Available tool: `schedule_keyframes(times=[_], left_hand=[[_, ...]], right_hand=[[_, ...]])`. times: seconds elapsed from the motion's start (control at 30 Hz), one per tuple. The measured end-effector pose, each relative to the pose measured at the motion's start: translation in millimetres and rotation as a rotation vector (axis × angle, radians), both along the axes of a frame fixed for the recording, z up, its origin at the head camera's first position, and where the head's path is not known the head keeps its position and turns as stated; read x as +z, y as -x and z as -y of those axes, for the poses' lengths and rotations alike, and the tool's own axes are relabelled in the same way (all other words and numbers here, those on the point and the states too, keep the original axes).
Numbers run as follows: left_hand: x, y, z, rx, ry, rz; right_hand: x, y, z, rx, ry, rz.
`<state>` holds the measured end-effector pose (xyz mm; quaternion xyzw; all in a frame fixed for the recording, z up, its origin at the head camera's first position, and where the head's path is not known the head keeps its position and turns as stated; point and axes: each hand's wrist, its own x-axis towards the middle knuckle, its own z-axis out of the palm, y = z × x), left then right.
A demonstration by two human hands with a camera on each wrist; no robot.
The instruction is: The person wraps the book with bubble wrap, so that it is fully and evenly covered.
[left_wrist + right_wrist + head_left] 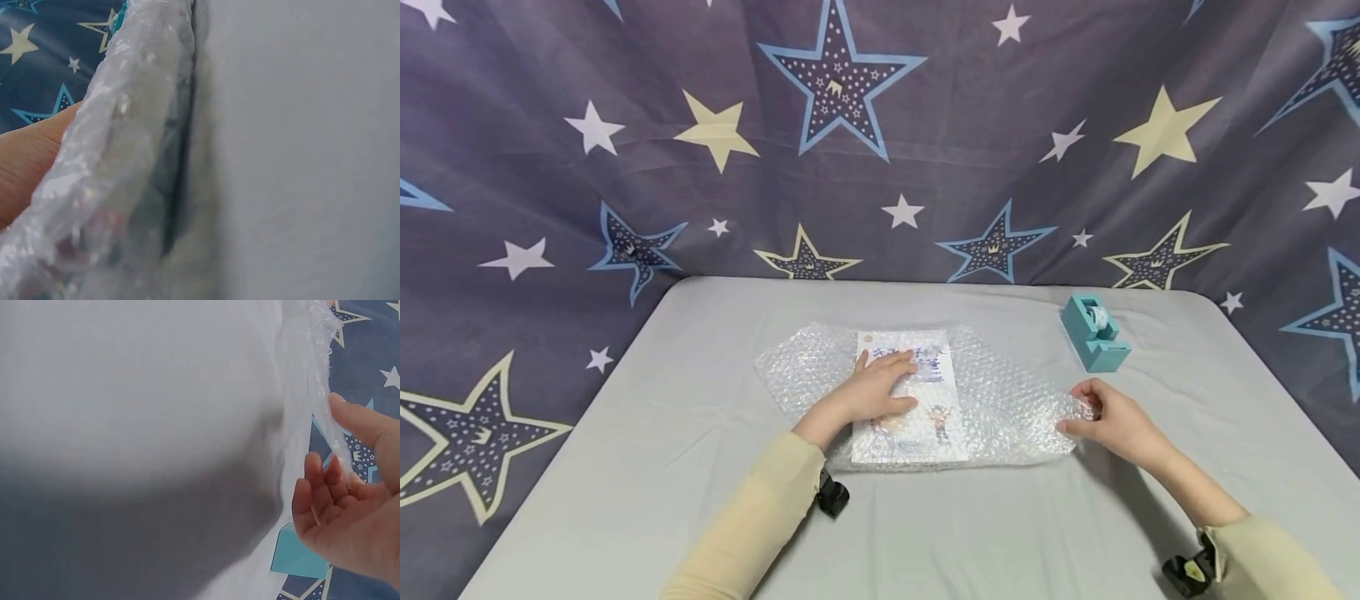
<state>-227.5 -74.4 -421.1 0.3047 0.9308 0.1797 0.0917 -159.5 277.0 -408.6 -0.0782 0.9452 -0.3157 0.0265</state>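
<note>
A book with a white illustrated cover (951,392) lies near the middle of the table within a sheet of clear bubble wrap (1007,408); a shiny layer shows over the cover. My left hand (872,390) rests on it with fingers spread, fairly straight. In the left wrist view, part of that hand (28,162) appears behind the wrapped edge. To the right, my right hand (1118,421) pinches the narrow right end of the bubble wrap. The right wrist view has this hand (356,509) holding the film, thumb apart and other fingers curled.
A teal tape dispenser (1090,337) with a roll of tape stands at the back right, beyond my right hand. Pale grey cloth (700,492) covers the table. Behind it hangs a dark curtain (925,175) printed with stars.
</note>
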Motion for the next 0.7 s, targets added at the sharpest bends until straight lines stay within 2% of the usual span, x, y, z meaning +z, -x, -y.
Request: schedule_keyframes(times=[0.13,0.27,0.5,0.7], left_hand=[[1.0,-0.3,0.1,-0.004,-0.005,0.004],[1.5,-0.7,0.6,-0.004,-0.009,0.005],[1.2,-0.5,0.2,-0.004,-0.006,0.006],[0.1,0.2,0.0,-0.004,-0.010,0.006]], right_hand=[[2.1,-0.6,1,-0.022,0.112,0.043],[6.8,-0.4,5,-0.010,0.272,0.034],[17.3,-2.2,19,0.049,0.422,-0.053],[18.8,-4.9,34,0.186,0.548,-0.187]])
